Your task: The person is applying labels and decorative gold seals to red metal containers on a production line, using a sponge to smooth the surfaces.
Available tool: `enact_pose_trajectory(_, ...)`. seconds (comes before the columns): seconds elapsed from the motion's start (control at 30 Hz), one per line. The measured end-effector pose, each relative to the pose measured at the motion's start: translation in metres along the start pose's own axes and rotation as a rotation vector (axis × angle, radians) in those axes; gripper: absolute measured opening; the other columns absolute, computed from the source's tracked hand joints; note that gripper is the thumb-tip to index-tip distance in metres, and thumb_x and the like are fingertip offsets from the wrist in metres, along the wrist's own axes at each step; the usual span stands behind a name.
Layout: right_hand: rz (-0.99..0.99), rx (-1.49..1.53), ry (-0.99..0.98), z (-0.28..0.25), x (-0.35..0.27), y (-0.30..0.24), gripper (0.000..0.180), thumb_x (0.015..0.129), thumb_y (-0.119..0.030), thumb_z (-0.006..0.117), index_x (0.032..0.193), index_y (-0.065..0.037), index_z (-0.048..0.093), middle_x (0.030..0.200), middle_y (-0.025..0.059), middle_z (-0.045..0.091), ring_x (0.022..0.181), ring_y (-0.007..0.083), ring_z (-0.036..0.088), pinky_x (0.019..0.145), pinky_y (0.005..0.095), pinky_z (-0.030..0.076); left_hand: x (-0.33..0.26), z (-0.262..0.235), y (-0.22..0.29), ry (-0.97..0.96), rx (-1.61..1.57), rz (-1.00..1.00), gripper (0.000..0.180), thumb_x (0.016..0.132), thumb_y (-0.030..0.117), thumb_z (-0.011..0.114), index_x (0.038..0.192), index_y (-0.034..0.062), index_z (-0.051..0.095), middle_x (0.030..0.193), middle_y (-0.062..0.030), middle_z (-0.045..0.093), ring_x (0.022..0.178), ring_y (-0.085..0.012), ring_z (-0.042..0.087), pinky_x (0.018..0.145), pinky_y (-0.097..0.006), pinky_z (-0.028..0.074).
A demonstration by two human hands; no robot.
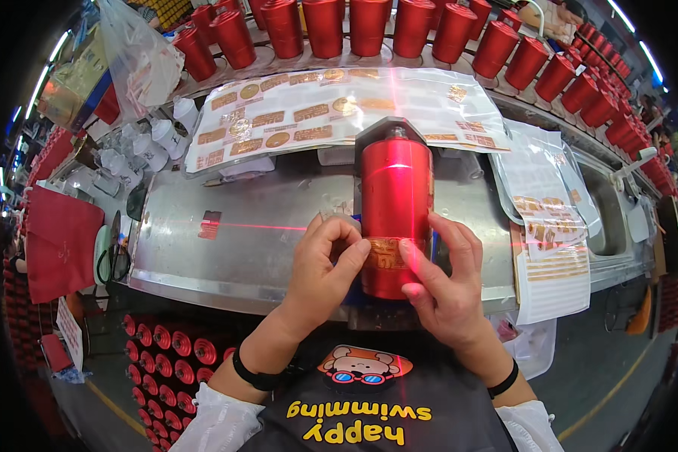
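Observation:
A glossy red canister [390, 184] lies in a dark holder [367, 138] at the bench's near edge, its small metal-topped end pointing away from me. A gold patterned sticker [384, 254] crosses its near part. My left hand [322, 260] is closed at the canister's left side, fingers curled and the thumb tip on the sticker's left end. From the right, my right hand [452, 282] presses its index fingertip on the sticker. Its other fingers are spread along the canister's right side, and the thumb is near the lower end. Red laser lines cross the canister.
Sheets of gold stickers [301, 113] lie behind the canister, with more sheets [546, 215] to the right beside a sink [609, 215]. Rows of red canisters [325, 30] stand along the back. White bottles [151, 151] stand left; stacked red canisters [169, 358] are below the metal bench [256, 248].

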State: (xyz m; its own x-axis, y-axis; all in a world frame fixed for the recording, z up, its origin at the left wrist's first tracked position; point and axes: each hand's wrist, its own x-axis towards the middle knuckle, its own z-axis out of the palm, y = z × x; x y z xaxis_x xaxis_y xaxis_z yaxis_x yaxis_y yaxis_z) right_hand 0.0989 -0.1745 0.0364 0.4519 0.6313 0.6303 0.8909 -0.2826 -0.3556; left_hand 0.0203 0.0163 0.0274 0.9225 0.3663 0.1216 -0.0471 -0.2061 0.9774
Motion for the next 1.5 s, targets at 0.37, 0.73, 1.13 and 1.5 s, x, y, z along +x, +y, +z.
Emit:
enact_pose_trajectory(0.37, 0.058, 0.009, -0.053, -0.009, -0.001, 0.002, 0.04, 0.086, -0.018, 0.07, 0.123, -0.005, 0.065, 0.137, 0.0238, 0.047, 0.12, 0.0416, 0.047, 0.099, 0.0482, 0.042, -0.011, 0.009, -0.015, 0.248, -0.072, 0.122, 0.019, 0.09, 0.014, 0.065, 0.106, 0.0039, 0.063, 0.104, -0.0111, 0.06, 0.092, -0.0192, 0.058, 0.082, -0.034, 0.047)
enact_pose_trajectory(0.73, 0.125, 0.127, 0.01, -0.034, 0.024, -0.004, 0.031, 0.09, -0.004, 0.065, 0.118, 0.004, 0.054, 0.095, 0.0149, 0.067, 0.073, 0.0155, 0.064, 0.066, 0.0279, 0.052, -0.021, 0.014, -0.028, 0.062, -0.1, 0.362, 0.066, 0.098, 0.036, 0.057, 0.144, -0.0058, 0.036, 0.143, -0.0243, 0.045, 0.137, -0.0368, 0.039, 0.113, -0.041, 0.027)
enact_pose_trajectory(1.13, 0.739, 0.838, -0.019, -0.009, 0.017, 0.001, 0.025, 0.094, -0.008, 0.06, 0.118, 0.001, 0.054, 0.099, 0.0028, 0.061, 0.088, 0.006, 0.054, 0.079, 0.0208, 0.045, -0.003, 0.025, -0.037, 0.001, -0.165, 0.11, 0.067, 0.1, 0.041, 0.05, 0.148, -0.002, 0.029, 0.126, -0.0206, 0.049, 0.112, -0.0312, 0.046, 0.103, -0.041, 0.034)
enact_pose_trajectory(1.5, 0.744, 0.806, -0.01, -0.007, 0.016, 0.002, 0.026, 0.095, -0.009, 0.06, 0.119, 0.0, 0.055, 0.096, 0.0008, 0.059, 0.084, 0.0047, 0.052, 0.075, 0.0195, 0.044, 0.004, 0.023, -0.019, -0.022, -0.292, -0.028, 0.068, 0.1, 0.044, 0.051, 0.145, -0.0032, 0.03, 0.126, -0.0202, 0.048, 0.115, -0.0282, 0.047, 0.103, -0.039, 0.034)
